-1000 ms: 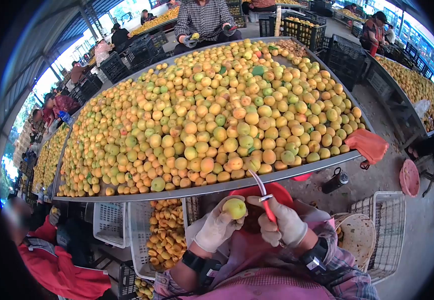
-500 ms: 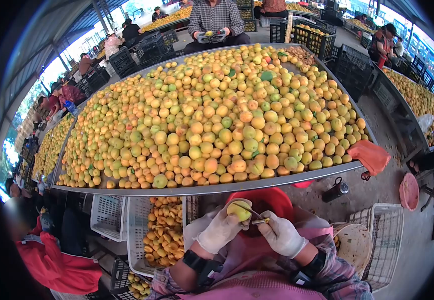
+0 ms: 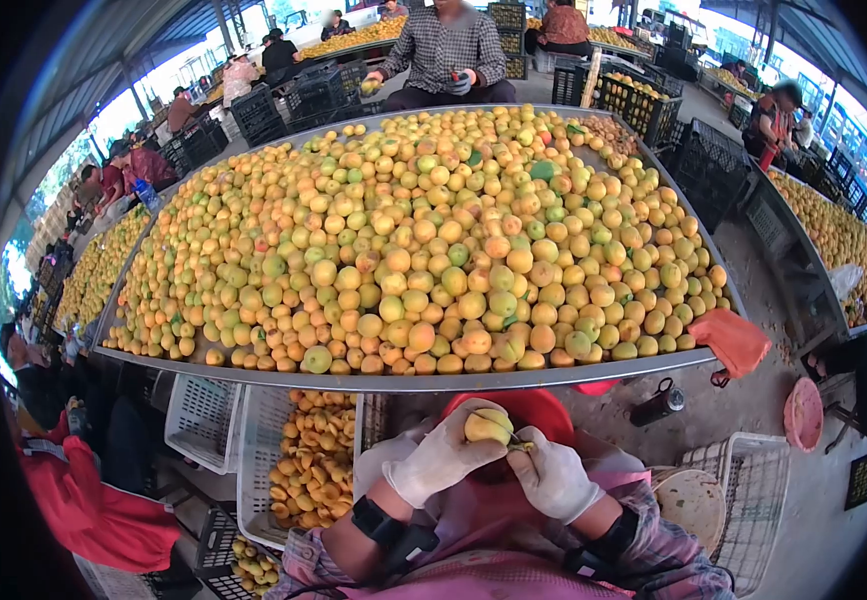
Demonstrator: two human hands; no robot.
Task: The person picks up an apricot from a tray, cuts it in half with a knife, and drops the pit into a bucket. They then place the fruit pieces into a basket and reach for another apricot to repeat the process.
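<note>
Beyond the fingers, the bench rim (image 3: pixel 394 382) and heaped fruit (image 3: pixel 384 260) block forward passage; crates (image 3: pixel 266 465) crowd the left.

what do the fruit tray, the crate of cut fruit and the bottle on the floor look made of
Tray: metal, perhaps steel, from its smooth grey rim with a dull sheen.
Crate: likely moulded plastic, white, with regular slots in its walls.
Bottle: dark, loop on its lid; metal or plastic, unclear.

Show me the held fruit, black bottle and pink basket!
Fruit (image 3: pixel 488 427): head view, on its skin.
Bottle (image 3: pixel 653 407): head view, on its dark body.
Basket (image 3: pixel 804 413): head view, on its inside.
</note>
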